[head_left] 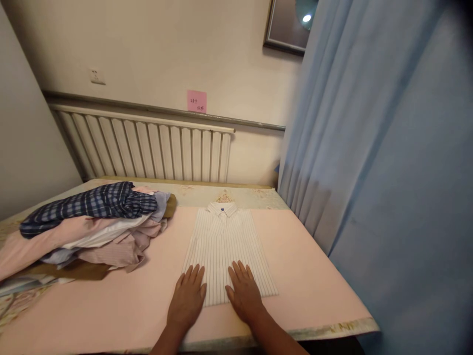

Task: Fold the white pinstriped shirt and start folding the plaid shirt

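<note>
Shirt (227, 241), white with dark stripes, neatly folded into a panel, collar (221, 209) away from the wearer; lies flat on pink cloth (306, 266), directly beneath and ahead of both hands. Left hand (187, 293): unclenched, palm down, fingers extended, at the shirt's lower left corner. Right hand (244, 291): likewise flat, grasping nothing, over the lower part, right of centre; shirt's lower right corner projects beyond it. Front edge of patterned cover (332, 328): just below the hands, a strip of pink cloth between it and the shirt. Right: broad pink margin, then side edge, with blue curtain (391, 162) alongside. Left: narrower pink stretch, then heaped garments (111, 236), well apart from the left hand.
</note>
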`<state>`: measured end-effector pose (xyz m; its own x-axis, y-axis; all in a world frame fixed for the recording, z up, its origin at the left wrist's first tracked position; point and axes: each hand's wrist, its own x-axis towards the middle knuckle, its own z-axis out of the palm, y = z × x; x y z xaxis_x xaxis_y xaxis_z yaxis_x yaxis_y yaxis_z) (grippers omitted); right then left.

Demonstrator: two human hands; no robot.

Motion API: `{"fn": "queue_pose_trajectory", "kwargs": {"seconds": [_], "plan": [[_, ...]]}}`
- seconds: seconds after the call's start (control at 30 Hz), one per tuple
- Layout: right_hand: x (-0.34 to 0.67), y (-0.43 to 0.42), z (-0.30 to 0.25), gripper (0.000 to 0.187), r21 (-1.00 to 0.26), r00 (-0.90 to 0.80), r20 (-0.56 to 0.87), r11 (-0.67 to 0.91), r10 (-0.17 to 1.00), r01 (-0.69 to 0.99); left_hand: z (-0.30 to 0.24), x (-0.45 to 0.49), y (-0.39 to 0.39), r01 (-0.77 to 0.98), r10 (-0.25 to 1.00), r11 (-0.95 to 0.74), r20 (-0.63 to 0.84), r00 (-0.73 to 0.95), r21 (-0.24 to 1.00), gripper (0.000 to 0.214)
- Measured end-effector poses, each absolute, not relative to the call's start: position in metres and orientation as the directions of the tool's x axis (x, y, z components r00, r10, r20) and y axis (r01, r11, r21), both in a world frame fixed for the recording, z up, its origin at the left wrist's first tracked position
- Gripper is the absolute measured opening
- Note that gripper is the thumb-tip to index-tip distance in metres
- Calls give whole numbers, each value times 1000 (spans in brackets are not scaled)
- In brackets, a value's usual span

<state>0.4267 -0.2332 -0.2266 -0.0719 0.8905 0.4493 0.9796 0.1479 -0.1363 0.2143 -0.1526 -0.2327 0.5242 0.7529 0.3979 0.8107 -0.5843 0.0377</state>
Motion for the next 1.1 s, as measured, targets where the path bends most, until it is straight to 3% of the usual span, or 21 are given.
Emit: {"fn": "queue_pose_trajectory", "kwargs": {"seconds": [0.5,0.9,1.1], "plan": [[460,-249,-233,52,-135,-34,413,98,910,986,-232,214,-152,813,761,-580,381,524,41,50],[476,-266,-229,64,-170,-139,338,205,931,964,-240,212,-150,802,753,-595,387,531,58,51],[483,-268,-241,57,-155,-156,382,229,911,961,-244,201,-153,728,679,-685,391,622,30,57]]}}
